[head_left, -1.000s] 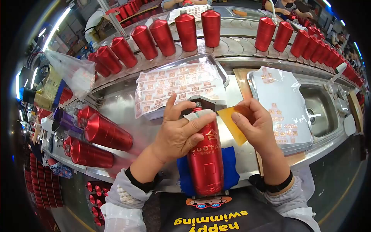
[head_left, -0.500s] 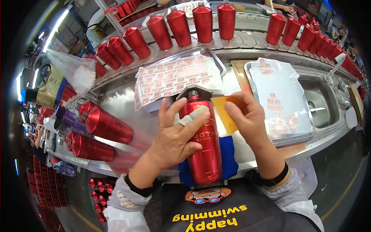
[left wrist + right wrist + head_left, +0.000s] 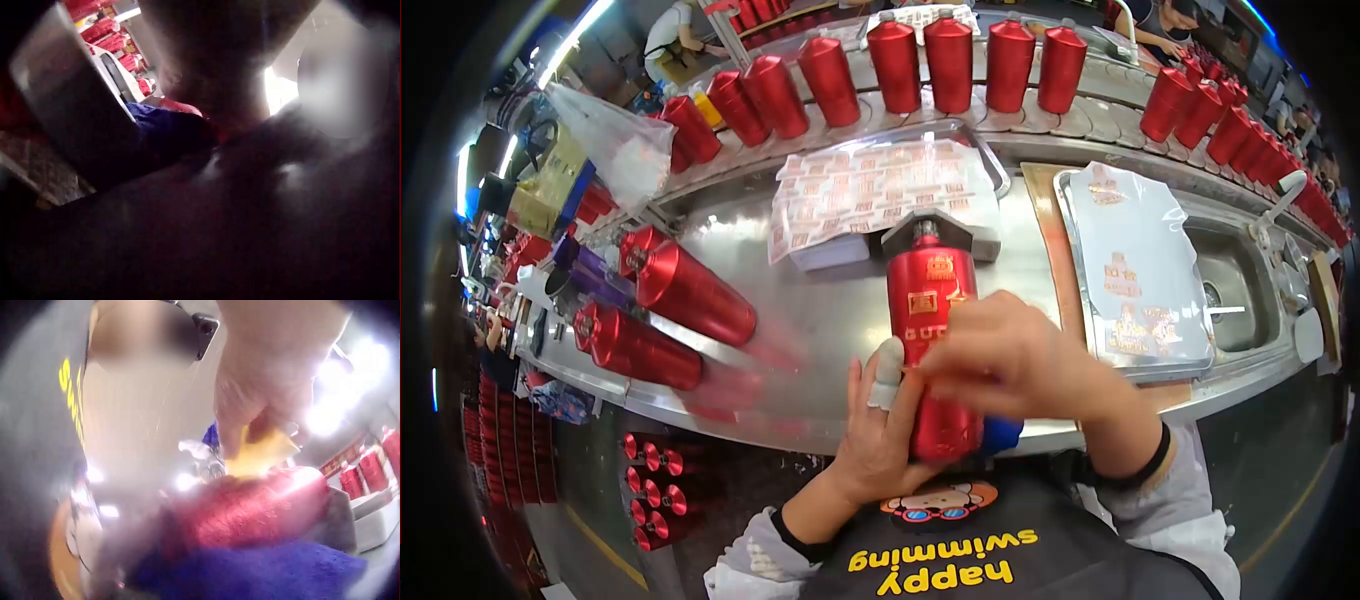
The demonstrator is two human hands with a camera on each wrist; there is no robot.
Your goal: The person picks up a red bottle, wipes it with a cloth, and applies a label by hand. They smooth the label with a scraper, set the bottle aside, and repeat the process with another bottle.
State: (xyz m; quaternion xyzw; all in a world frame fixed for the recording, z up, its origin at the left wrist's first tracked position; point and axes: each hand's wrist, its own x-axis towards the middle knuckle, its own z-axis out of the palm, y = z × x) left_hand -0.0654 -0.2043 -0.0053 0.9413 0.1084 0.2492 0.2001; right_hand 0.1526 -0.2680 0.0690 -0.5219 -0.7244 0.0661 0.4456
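My left hand (image 3: 880,435) cups the lower left side of the red metallic bottle with gold printed characters (image 3: 935,300), fingers laid up along its flank, one of them wrapped in white tape; I judge that this steadies the bottle against rolling. The bottle lies on its side on the steel worktop (image 3: 840,310), base toward me, and its neck sits in a grey notched metal block (image 3: 930,232), which appears to fix its position. Its lower body rests on a blue cloth pad (image 3: 1000,432), probably to protect the finish. My right hand (image 3: 1015,365), blurred in the head view, lies across the bottle's middle; the right wrist view shows its fingers pinching a small yellow flexible card (image 3: 259,453) against the red surface. The bottle's surface is glossy, with a gold emblem near the shoulder and a square mark and lettering below. Beyond the block lies a sheet of gold-printed decals (image 3: 870,190); further red bottles (image 3: 680,300) lie at left.
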